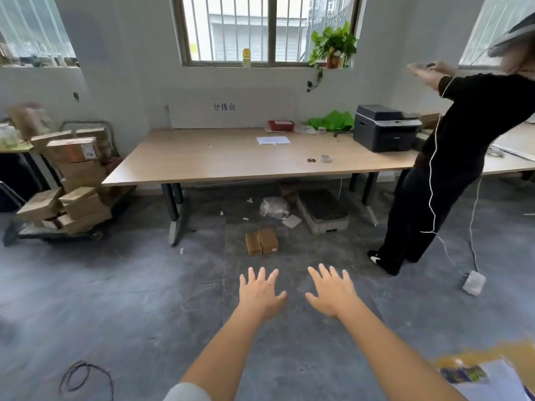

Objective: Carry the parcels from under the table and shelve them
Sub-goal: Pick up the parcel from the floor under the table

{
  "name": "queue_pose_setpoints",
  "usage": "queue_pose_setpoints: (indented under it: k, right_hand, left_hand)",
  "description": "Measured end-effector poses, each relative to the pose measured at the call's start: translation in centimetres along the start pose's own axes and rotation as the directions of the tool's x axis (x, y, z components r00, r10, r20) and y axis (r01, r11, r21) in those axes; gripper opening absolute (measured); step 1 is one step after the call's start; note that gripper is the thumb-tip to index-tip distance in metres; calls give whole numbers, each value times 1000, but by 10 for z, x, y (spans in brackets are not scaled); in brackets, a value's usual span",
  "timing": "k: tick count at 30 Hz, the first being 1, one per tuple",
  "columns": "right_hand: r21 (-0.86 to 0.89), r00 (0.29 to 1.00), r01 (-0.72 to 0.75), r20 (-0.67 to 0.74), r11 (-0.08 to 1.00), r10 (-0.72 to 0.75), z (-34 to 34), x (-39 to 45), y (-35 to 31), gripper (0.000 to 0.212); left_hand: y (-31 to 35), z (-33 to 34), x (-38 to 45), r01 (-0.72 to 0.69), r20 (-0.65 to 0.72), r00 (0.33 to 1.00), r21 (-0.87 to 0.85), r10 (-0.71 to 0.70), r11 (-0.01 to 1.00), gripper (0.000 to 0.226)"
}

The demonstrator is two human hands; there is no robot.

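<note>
Two brown cardboard parcels (261, 241) lie side by side, touching, on the grey floor (115, 299) at the front edge of the wooden table (220, 160), just ahead of its shadow. From them, the left hand (259, 293) is at 6 o'clock and the right hand (330, 292) at about 5 o'clock; both reach forward palm down with fingers spread wide, holding nothing and well short of the parcels. At 1 o'clock from the parcels, under the table, sit a crumpled plastic bag (274, 207) and a grey tray (322, 211). At 9 o'clock a trolley (66, 180) carries a heap of cardboard boxes. On the table's far right stands a dark printer (385, 128), with a sheet of paper (273, 140) near the middle. At 3 o'clock a person in black clothes (451, 169) stands beside the table, leaning. A potted plant (333, 47) sits on the window sill at 12 to 1 o'clock.
</note>
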State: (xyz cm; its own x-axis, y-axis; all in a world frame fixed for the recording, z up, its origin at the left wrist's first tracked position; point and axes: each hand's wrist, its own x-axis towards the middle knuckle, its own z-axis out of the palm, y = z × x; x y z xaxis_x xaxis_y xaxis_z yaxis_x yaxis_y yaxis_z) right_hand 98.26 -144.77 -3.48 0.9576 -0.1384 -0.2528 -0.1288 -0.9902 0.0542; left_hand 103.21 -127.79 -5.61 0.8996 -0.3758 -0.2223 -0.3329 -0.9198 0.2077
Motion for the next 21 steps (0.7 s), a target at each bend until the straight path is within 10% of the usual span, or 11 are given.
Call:
queue_pose_setpoints:
  k: [21]
  right_hand:
    - [10,978,189,84,982,-189,-56,418,28,70]
  left_hand:
    - [-61,-51,389,193,80,978,-7,-191,981,65]
